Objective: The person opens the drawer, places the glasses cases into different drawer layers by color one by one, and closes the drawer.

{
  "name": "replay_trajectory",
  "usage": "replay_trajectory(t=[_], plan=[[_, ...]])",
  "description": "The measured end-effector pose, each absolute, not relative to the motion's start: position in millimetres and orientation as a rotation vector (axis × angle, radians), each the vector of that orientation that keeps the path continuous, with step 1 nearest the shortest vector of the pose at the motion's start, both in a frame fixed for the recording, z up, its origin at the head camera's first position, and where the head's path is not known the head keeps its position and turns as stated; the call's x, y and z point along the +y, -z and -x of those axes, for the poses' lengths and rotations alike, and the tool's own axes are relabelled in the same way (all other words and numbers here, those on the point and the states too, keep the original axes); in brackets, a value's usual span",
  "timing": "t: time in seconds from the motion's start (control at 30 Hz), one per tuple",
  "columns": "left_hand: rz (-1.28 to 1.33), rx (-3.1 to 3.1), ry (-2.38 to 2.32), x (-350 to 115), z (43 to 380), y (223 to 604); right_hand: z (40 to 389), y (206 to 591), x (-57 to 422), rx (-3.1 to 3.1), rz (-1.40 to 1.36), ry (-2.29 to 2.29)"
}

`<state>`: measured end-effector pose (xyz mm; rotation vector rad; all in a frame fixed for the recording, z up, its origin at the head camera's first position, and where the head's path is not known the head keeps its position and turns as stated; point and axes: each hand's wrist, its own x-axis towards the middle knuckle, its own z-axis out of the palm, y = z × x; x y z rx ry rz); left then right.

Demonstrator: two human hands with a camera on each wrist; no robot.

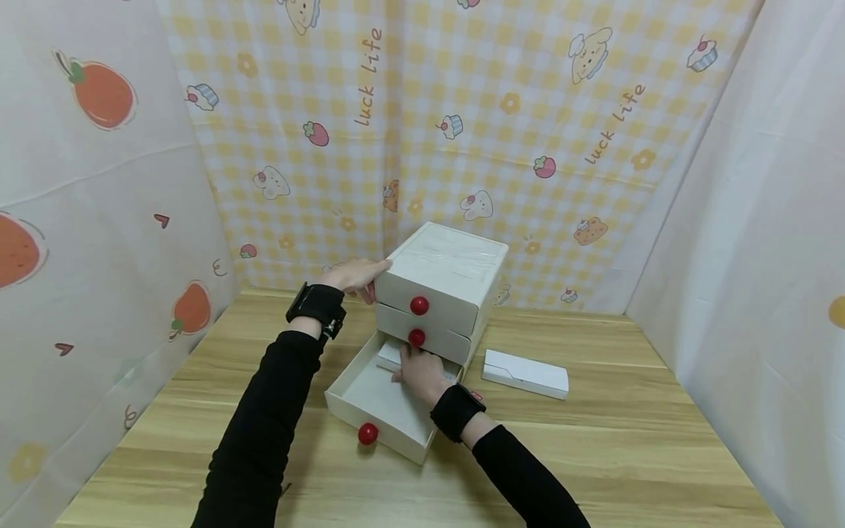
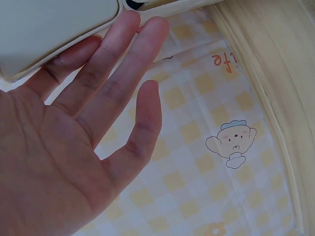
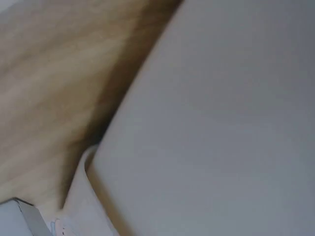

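Note:
A small white drawer cabinet (image 1: 444, 257) with red knobs stands on the table, its bottom drawer (image 1: 376, 389) pulled out. My right hand (image 1: 422, 375) reaches into that drawer and grips a flat white box (image 1: 389, 356) lying near the back. Part of the box is covered by the hand. The right wrist view shows no fingers, only a pale surface and the table. My left hand (image 1: 356, 277) rests against the cabinet's upper left side. In the left wrist view, its fingers are extended and spread along the cabinet edge (image 2: 64, 46).
A second flat white box (image 1: 524, 374) lies on the wooden table (image 1: 594, 447) to the right of the cabinet. The pulled-out drawer's red knob (image 1: 367, 433) sticks out toward me. A patterned curtain (image 1: 449, 147) hangs behind, with pale curtains at both sides.

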<state>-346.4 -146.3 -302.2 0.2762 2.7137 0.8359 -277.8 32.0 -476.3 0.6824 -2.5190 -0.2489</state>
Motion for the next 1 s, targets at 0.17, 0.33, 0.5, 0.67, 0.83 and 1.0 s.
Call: replay_trajectory(t=[0.17,0.33,0.5,0.67,0.83,1.0], plan=[[-0.275,2.712,-0.837,-145.9,347.3,303.0,277.9,474.8,41.1,-2.543,-0.814,0.228],[-0.260,2.709,-0.834,-145.6,347.0,303.1,266.5,459.3,51.2,-2.734,-0.917,0.168],[-0.263,2.715,-0.827,-145.7,347.1,303.0,256.3,443.7,65.1,-2.723,-0.992,0.171],[-0.263,2.724,-0.818,-145.4,347.4,303.1,254.6,433.9,83.4,-2.564,-1.123,0.115],[-0.265,2.725,-0.814,-145.2,347.9,303.4,255.7,423.6,102.5,-2.396,-1.229,0.049],[-0.274,2.720,-0.819,-145.8,347.5,303.3,256.0,416.8,120.7,-2.276,-1.294,0.010]])
